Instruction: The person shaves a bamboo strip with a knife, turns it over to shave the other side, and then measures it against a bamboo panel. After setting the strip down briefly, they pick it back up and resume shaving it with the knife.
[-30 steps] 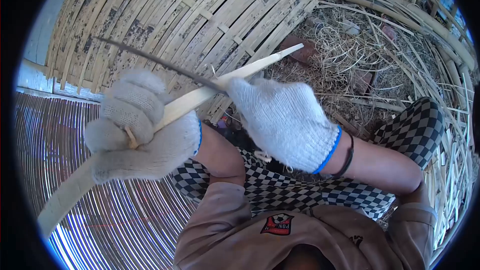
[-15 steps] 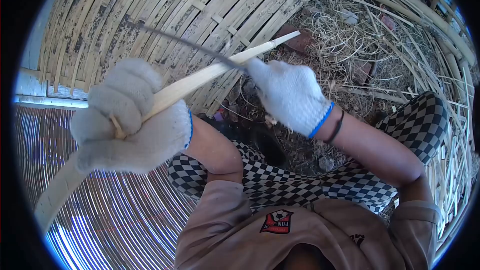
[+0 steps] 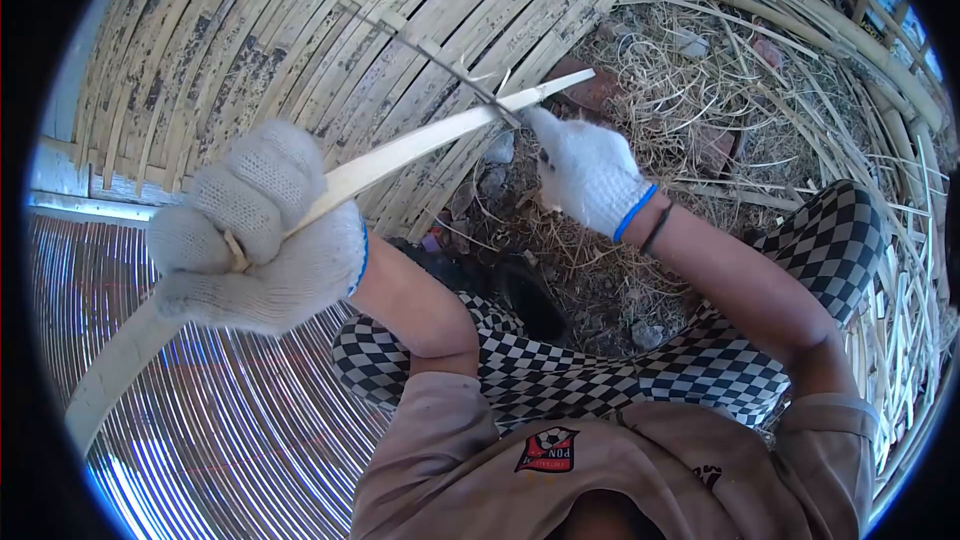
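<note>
Nearest the camera are the person's brown top and the checkered trousers [image 3: 600, 380] over the bent knees. Just above them, the left hand [image 3: 255, 230], in a white knit glove, is closed in a fist around a long pale bamboo strip [image 3: 400, 150]. The strip runs up and right from a broad blurred end at the lower left edge of the view, through the fist, to a narrow tip near a reddish stone. Farther along, the right hand [image 3: 585, 175], also gloved, is clenched on the handle of a thin dark blade [image 3: 430, 55]. The blade meets the strip's upper edge just beside that hand and slants away up and left. Between the forearms lies open room above littered ground. Behind the hands stands a curved woven bamboo wall [image 3: 300, 40], close to the blade. At right, loose shavings [image 3: 720, 90] and stacked bamboo poles [image 3: 860, 50] crowd the space.
</note>
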`<action>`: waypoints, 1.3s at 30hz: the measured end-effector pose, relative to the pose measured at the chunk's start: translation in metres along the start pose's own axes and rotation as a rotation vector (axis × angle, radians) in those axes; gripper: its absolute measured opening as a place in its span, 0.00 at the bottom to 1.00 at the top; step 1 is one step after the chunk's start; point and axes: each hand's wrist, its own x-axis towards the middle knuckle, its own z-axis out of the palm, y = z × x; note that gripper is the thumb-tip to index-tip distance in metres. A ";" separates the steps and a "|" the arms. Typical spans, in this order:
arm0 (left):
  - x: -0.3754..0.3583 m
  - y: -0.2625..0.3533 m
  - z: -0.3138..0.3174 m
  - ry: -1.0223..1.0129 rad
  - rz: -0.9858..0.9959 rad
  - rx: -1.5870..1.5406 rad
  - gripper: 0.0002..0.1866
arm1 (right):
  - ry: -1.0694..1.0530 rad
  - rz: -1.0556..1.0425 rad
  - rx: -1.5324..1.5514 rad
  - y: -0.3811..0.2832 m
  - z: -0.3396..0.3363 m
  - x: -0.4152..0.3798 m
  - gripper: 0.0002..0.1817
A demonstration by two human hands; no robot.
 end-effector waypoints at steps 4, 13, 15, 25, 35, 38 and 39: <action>-0.006 0.000 0.003 0.073 0.067 -0.047 0.29 | 0.004 -0.068 -0.016 -0.033 -0.026 -0.011 0.15; 0.003 0.000 0.008 0.066 0.014 -0.028 0.28 | -0.063 0.089 -0.080 0.053 0.036 0.007 0.20; 0.004 -0.004 -0.002 -0.008 0.051 -0.075 0.26 | 0.020 0.065 -0.076 0.063 0.044 0.009 0.23; -0.004 -0.007 -0.002 0.382 0.085 -0.032 0.29 | 0.038 -0.108 0.048 0.009 0.009 0.011 0.19; 0.033 -0.001 0.006 -0.124 -0.056 -0.184 0.25 | 0.097 0.041 -0.078 0.065 0.034 0.005 0.14; 0.085 0.008 -0.029 0.010 -0.069 -0.031 0.28 | 0.049 0.019 -0.018 0.037 0.024 0.004 0.17; 0.098 0.006 -0.026 0.036 -0.094 -0.029 0.27 | 0.000 0.040 -0.016 0.034 0.022 0.006 0.19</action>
